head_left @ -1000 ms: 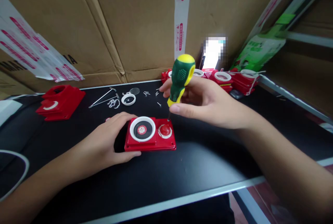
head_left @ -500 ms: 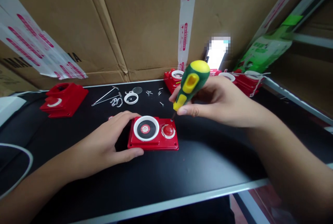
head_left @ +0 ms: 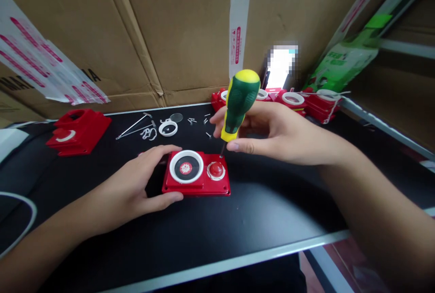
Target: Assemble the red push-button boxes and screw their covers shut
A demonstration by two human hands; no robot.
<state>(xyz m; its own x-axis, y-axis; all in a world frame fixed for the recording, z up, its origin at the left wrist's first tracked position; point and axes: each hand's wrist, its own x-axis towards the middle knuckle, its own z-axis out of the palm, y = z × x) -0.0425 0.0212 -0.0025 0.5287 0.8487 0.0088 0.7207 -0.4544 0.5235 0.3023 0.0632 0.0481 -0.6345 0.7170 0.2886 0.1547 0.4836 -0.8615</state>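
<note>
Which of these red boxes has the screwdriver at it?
The red box gripped by the left hand: the screwdriver stands at its back right corner. The other red boxes sit farther back.

Black tabletop (head_left: 210, 234), red device (head_left: 204, 184), open red housing (head_left: 86, 132), white ring (head_left: 168, 135), metal rods (head_left: 133, 126), screws (head_left: 191, 121)

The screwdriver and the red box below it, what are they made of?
Screwdriver: probably smooth plastic, perhaps partly rubber, going by its rounded, softly shining green and yellow curves; the thin, straight, dark shaft looks like metal.
Red box: likely hard, glossy plastic, since its red dome catches a bright glint.
</note>
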